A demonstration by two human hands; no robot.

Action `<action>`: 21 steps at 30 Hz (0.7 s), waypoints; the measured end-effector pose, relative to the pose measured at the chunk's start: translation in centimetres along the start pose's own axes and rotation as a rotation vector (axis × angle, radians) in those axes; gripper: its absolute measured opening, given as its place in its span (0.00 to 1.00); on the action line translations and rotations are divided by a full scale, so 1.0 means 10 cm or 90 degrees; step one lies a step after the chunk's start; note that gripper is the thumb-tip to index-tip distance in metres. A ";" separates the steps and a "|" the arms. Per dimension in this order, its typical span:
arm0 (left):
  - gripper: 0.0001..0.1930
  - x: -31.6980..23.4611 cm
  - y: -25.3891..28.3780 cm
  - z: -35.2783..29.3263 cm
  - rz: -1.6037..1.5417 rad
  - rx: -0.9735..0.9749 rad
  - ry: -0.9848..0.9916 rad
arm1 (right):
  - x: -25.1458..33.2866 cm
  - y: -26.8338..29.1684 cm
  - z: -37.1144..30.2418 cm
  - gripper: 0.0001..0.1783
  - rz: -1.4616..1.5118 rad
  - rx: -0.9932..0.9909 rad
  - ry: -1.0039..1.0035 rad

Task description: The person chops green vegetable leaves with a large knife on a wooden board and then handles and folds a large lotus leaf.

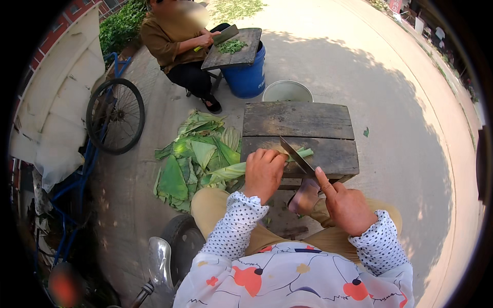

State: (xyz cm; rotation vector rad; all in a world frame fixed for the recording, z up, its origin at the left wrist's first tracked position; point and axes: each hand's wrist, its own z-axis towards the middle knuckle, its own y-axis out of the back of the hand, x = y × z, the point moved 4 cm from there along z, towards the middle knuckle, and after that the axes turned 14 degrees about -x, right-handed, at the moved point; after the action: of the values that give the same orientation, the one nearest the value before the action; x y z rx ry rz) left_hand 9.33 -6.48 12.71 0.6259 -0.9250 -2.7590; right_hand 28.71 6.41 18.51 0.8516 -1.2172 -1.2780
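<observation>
A low wooden table (298,120) with dark, worn planks stands before my knees. My left hand (264,175) is closed around a roll of large green leaves (227,173). The roll's wide end sticks out to the left of that hand, and its cut-looking end rests on the table to the right. My right hand (348,204) grips a kitchen knife (297,155), index finger stretched along it. The dark blade lies across the roll, close to my left fingers. My right fist hides the knife's handle.
A heap of big green leaves (174,177) lies left of the table. A pale bucket (287,91) stands behind it. Beyond, a seated person (179,46) holds a cleaver (226,34) over chopped greens on a board (246,49) atop a blue barrel (244,79). A bicycle wheel (115,116) stands left.
</observation>
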 end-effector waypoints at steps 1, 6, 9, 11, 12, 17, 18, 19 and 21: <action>0.10 0.00 0.03 0.02 0.005 -0.002 -0.009 | 0.02 0.05 0.00 0.56 0.005 0.000 0.002; 0.10 0.02 0.03 0.04 -0.018 -0.014 0.003 | -0.01 0.11 -0.01 0.53 0.024 -0.030 0.006; 0.09 0.00 -0.03 0.05 -0.040 -0.021 0.020 | 0.01 0.18 -0.09 0.51 0.001 -0.026 -0.010; 0.08 0.03 -0.03 0.02 -0.024 -0.025 0.022 | 0.01 0.16 -0.08 0.51 0.007 -0.024 -0.004; 0.08 0.02 -0.07 0.00 -0.025 -0.019 0.031 | 0.01 0.13 -0.10 0.51 0.005 -0.014 -0.016; 0.07 0.04 -0.08 -0.01 -0.021 -0.013 0.030 | 0.04 0.09 -0.15 0.52 0.016 -0.020 -0.017; 0.07 0.05 -0.08 -0.01 -0.021 -0.015 0.029 | 0.04 0.10 -0.14 0.52 0.010 -0.012 -0.018; 0.07 0.02 -0.11 -0.03 -0.029 -0.019 0.032 | 0.04 0.11 -0.13 0.52 0.004 -0.003 -0.017; 0.07 0.04 -0.09 -0.02 -0.027 -0.023 0.023 | 0.05 0.10 -0.09 0.52 0.003 0.009 -0.025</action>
State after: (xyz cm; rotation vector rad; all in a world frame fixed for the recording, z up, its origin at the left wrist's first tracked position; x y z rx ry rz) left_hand 9.02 -6.02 11.87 0.6944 -0.8626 -2.7859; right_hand 29.73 5.89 19.38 0.8372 -1.2588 -1.2894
